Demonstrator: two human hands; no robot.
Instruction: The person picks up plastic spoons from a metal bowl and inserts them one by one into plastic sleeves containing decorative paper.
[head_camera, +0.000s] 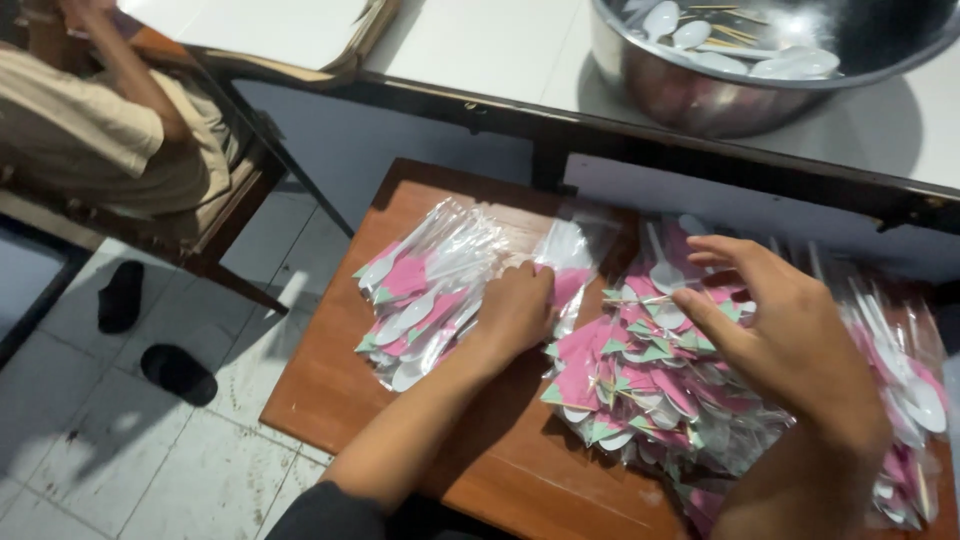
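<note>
Packets (640, 390) of plastic spoons lie heaped on the wooden table (500, 450). Right hand (790, 335) hovers above the heap, fingers spread, gripping nothing. Left hand (515, 310) presses curled fingers on a clear bag (560, 255) beside a smaller pile (420, 295). Beyond the heap sits a metal bowl (700, 95).

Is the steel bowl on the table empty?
Not empty: the steel bowl holds white plastic spoons and toothpicks.

Steel bowl (700, 95) cut off at top; right packet pile (900, 400) blurred
</note>
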